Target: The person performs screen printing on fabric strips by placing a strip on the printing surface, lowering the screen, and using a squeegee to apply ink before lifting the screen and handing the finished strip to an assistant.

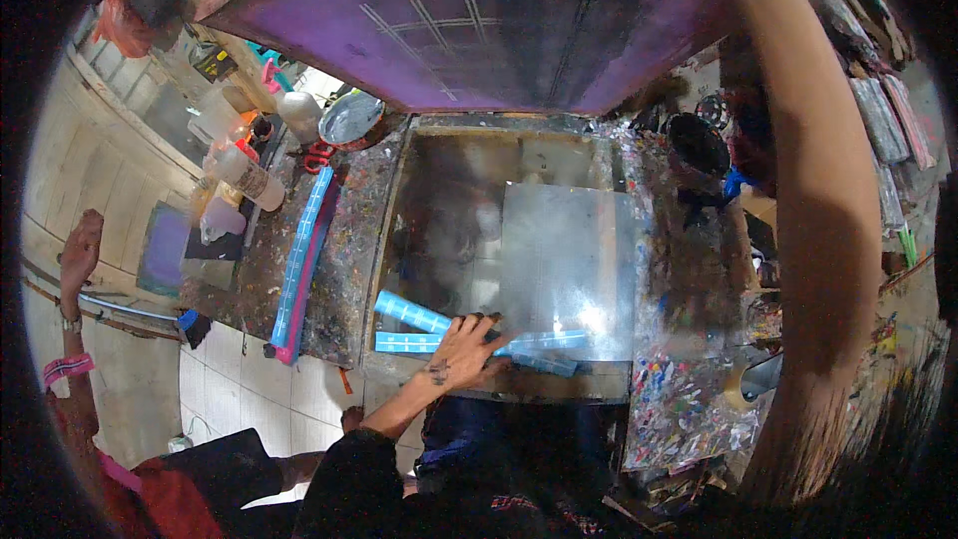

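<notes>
My left hand is at the near edge of a glossy glass-like board, its fingers closed over two blue printed strips. The strips cross under the hand, and their ends stick out on both sides; the right-hand ends are blurred. A paler rectangular sheet lies on the board's right half. My right arm rises along the right side and leaves at the top, so its hand is out of sight. Above the board a framed purple screen is tilted up, with pale line markings on its mesh.
On the paint-spattered left ledge lie a stack of blue and pink strips, red scissors, a bowl and bottles. A dark tub and tape roll are at right. Another person's hand shows far left.
</notes>
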Motion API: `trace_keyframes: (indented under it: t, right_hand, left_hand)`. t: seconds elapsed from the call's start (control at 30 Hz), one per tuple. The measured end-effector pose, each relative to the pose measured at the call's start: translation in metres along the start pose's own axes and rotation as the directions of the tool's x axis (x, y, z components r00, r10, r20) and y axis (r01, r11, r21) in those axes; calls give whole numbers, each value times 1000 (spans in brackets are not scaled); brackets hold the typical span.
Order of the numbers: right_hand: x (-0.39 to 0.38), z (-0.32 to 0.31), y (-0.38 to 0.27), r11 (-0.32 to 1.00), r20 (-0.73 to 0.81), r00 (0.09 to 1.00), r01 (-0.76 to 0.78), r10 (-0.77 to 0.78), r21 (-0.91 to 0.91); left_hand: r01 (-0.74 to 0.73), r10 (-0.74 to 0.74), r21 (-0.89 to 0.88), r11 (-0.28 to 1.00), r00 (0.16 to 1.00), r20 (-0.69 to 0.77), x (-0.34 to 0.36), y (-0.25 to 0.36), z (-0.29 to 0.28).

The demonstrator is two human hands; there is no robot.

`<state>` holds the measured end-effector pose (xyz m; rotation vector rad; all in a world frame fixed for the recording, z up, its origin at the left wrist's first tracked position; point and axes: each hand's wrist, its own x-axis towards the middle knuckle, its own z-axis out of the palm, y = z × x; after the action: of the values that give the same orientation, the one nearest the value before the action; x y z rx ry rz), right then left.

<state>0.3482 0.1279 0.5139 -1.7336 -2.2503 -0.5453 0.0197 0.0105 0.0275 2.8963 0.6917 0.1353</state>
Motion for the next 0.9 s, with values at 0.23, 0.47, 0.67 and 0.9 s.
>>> trace_keyframes:
  t: [0.23, 0.47, 0.67, 0.9]
  right_hand:
    - [5, -1, -5, 994, 35, 995, -91, 93, -61]
    - [-1, 7, 2, 938, 10, 988, 147, -152, -315]
    - [-1, -3, -9, 990, -13, 1000, -8, 6, -144]
    - [-2, 4, -10, 973, 39, 999, 25, -16, -231]
  left_hand:
    - [486, -464, 80, 870, 864, -195, 72, 1, 46]
    - [451, -441, -102, 887, 891, 103, -30, 18, 9]
    - [417, -413, -353, 838, 906, 90, -43, 25, -7]
    - [5, -17, 65, 998, 982, 190, -30, -17, 18]
